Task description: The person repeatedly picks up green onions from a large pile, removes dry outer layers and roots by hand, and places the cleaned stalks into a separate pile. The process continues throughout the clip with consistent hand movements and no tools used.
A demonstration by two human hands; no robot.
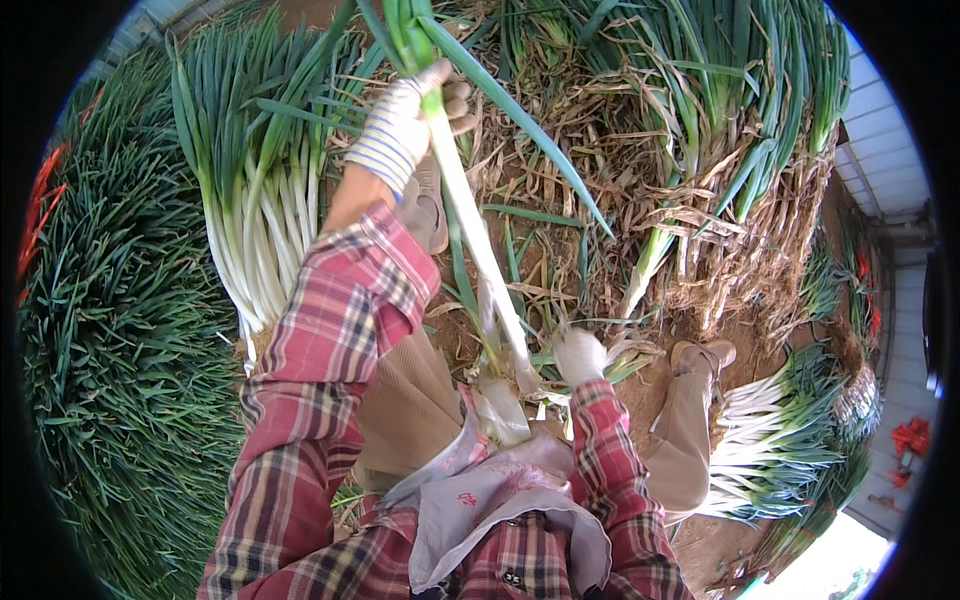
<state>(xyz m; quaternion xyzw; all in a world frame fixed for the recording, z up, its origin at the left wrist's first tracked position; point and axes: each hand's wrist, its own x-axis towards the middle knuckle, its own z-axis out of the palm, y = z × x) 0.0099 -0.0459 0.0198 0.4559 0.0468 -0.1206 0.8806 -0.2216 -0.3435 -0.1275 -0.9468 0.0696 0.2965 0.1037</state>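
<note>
My left hand [409, 124], in a striped work glove, grips a large green onion [474, 214] where its white stalk turns green. The stalk slants down from this hand, and its root end is beside my right hand [579, 355]. That hand wears a pale glove and its fingers are curled. Thin dry leaf scraps lie at its fingertips, but whether it pinches them is unclear. Clean white-stemmed green onions [274, 202] lie in a pile left of my left hand. Untrimmed green onions [757, 187] with dry brown leaves and roots are heaped on the right.
Dry leaf litter [517, 176] covers the soil between my feet. A dense mass of green onion tops [135, 360] fills the left side. More white-stemmed onions [772, 442] lie beyond my right leg. Red ties [911, 435] show near the pale wall [885, 135] at right.
</note>
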